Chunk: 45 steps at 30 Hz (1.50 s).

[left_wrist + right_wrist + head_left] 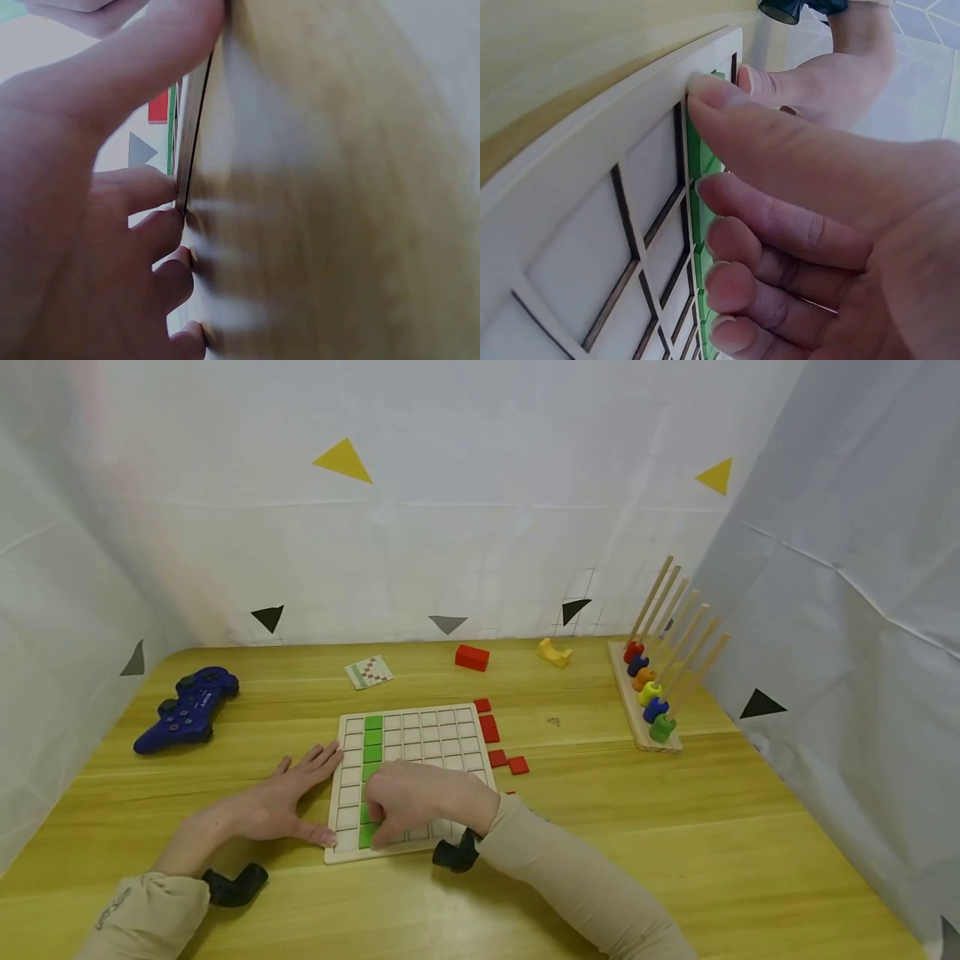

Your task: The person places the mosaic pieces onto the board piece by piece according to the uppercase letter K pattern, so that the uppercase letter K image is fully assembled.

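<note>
A pale wooden grid board [408,711] lies flat on the table, with a column of green square tiles [372,737] set in its second column from the left. My left hand [281,802] lies spread at the board's left side, its fingertips and thumb touching the edge [193,124]. Over the lower part of the green column is my right hand [420,793]. In the right wrist view its thumb and bent fingertips rest on or against the green tiles [695,154] near the board's near edge, and it hides several cells.
Several red square tiles [489,728] lie along the board's right side. Behind are a patterned card [369,672], a red block [472,658] and a yellow arch [553,653]. A blue game controller [187,710] sits left; a pegged wooden stand [626,693] with coloured beads stands right.
</note>
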Tool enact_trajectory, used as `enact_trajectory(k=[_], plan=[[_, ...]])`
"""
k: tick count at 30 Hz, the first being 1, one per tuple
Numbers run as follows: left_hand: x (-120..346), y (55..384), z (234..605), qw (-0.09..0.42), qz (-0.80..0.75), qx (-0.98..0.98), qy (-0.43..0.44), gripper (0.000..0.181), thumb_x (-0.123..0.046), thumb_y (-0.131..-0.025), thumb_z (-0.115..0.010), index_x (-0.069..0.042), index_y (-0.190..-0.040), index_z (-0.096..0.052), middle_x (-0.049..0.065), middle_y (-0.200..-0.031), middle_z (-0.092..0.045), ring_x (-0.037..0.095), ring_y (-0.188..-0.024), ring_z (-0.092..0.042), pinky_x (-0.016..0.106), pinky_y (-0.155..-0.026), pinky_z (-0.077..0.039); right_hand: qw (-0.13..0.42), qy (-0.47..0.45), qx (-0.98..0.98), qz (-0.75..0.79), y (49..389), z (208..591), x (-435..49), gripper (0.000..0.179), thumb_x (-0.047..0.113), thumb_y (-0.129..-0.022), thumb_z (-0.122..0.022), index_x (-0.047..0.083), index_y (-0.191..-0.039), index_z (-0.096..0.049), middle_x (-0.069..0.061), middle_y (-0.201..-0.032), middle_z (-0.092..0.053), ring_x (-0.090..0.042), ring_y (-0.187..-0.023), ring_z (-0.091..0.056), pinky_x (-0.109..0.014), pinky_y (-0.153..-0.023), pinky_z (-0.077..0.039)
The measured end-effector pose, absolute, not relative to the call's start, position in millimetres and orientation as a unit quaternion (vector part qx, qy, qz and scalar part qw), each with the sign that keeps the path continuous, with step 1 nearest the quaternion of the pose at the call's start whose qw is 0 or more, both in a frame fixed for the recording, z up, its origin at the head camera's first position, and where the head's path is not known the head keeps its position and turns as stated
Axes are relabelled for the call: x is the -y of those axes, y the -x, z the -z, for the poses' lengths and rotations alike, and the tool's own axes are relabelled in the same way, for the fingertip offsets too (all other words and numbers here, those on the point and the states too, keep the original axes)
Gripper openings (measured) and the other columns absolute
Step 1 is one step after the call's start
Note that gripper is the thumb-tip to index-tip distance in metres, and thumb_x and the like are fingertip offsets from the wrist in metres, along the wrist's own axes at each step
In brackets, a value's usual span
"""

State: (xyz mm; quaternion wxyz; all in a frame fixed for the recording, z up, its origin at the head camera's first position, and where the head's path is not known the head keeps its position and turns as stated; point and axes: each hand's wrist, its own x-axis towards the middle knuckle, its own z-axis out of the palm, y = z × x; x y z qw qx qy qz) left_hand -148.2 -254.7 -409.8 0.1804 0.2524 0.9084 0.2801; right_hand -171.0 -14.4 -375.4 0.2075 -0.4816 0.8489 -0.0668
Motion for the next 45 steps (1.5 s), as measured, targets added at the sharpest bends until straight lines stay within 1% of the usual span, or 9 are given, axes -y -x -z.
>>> enact_trajectory(k=[14, 19, 22, 25, 30, 34, 37, 41, 45], plan=[[255, 148, 411, 0.176, -0.284, -0.908, -0.255, 0.116, -0.053, -0.078, -0.079, 0.000, -0.159, -0.016, 0.023, -0.167, -0.001, 0.050, -0.150, 0.006, 0.074, -0.112, 0.009, 0.201, 0.485, -0.848, 0.074, 172, 375, 13, 0.019, 0.029, -0.084, -0.082, 0.019, -0.080, -0.067, 0.012, -0.073, -0.061, -0.002, -0.067, -0.054, -0.014, -0.060, -0.044], [255, 149, 412, 0.181, -0.281, -0.908, -0.252, 0.116, -0.053, -0.078, -0.079, 0.000, -0.159, -0.015, 0.022, -0.167, 0.000, 0.049, -0.151, 0.006, 0.073, -0.112, 0.009, 0.192, 0.500, -0.843, 0.057, 171, 374, 15, 0.017, 0.028, -0.085, -0.082, 0.018, -0.082, -0.068, 0.012, -0.078, -0.060, -0.003, -0.072, -0.054, -0.014, -0.064, -0.043], [255, 149, 412, 0.182, -0.280, -0.908, -0.251, 0.116, -0.053, -0.078, -0.079, 0.000, -0.159, -0.015, 0.022, -0.167, 0.000, 0.049, -0.151, 0.006, 0.073, -0.112, 0.010, 0.179, 0.515, -0.838, 0.038, 169, 372, 15, 0.017, 0.030, -0.086, -0.081, 0.017, -0.087, -0.069, 0.011, -0.082, -0.058, -0.004, -0.074, -0.052, -0.014, -0.066, -0.042], [255, 149, 411, 0.184, -0.280, -0.908, -0.252, 0.116, -0.053, -0.078, -0.079, 0.000, -0.159, -0.015, 0.022, -0.167, 0.000, 0.050, -0.150, 0.007, 0.073, -0.112, 0.010, 0.163, 0.525, -0.835, 0.037, 169, 365, 10, 0.022, 0.035, -0.088, -0.078, 0.017, -0.098, -0.072, 0.010, -0.087, -0.058, -0.004, -0.077, -0.051, -0.014, -0.068, -0.041], [255, 148, 410, 0.182, -0.277, -0.910, -0.251, 0.117, -0.054, -0.078, -0.079, 0.000, -0.159, -0.015, 0.022, -0.167, 0.000, 0.049, -0.151, 0.005, 0.073, -0.113, 0.010, 0.125, 0.546, -0.825, 0.078, 180, 347, -12, 0.030, 0.036, -0.093, -0.072, 0.014, -0.113, -0.072, 0.003, -0.099, -0.063, -0.006, -0.085, -0.054, -0.015, -0.075, -0.043], [254, 148, 409, 0.182, -0.273, -0.911, -0.248, 0.118, -0.055, -0.077, -0.079, 0.000, -0.159, -0.015, 0.023, -0.167, 0.000, 0.049, -0.151, 0.006, 0.072, -0.113, 0.010, 0.114, 0.534, -0.830, 0.118, 195, 342, -39, 0.026, 0.027, -0.094, -0.072, 0.011, -0.115, -0.072, -0.001, -0.105, -0.066, -0.013, -0.092, -0.060, -0.018, -0.080, -0.047], [254, 148, 409, 0.185, -0.273, -0.911, -0.248, 0.118, -0.054, -0.077, -0.079, 0.000, -0.159, -0.014, 0.022, -0.167, 0.000, 0.049, -0.151, 0.006, 0.072, -0.114, 0.010, 0.112, 0.512, -0.836, 0.163, 206, 344, -62, 0.024, 0.022, -0.094, -0.072, 0.008, -0.114, -0.071, -0.004, -0.107, -0.066, -0.016, -0.093, -0.062, -0.027, -0.084, -0.053], [254, 148, 410, 0.184, -0.273, -0.911, -0.250, 0.118, -0.055, -0.077, -0.079, -0.001, -0.159, -0.014, 0.022, -0.167, 0.001, 0.049, -0.151, 0.006, 0.072, -0.114, 0.010, 0.106, 0.489, -0.840, 0.209, 220, 349, -92, 0.023, 0.016, -0.092, -0.074, 0.007, -0.112, -0.071, -0.006, -0.107, -0.068, -0.015, -0.090, -0.063, -0.037, -0.086, -0.057], [254, 148, 410, 0.182, -0.275, -0.910, -0.250, 0.118, -0.055, -0.077, -0.079, -0.001, -0.160, -0.014, 0.022, -0.167, 0.000, 0.049, -0.151, 0.006, 0.072, -0.113, 0.010, 0.110, 0.464, -0.851, 0.220, 232, 353, -120, 0.026, 0.016, -0.092, -0.074, 0.004, -0.114, -0.070, -0.010, -0.108, -0.069, -0.015, -0.088, -0.062, -0.040, -0.086, -0.057]])
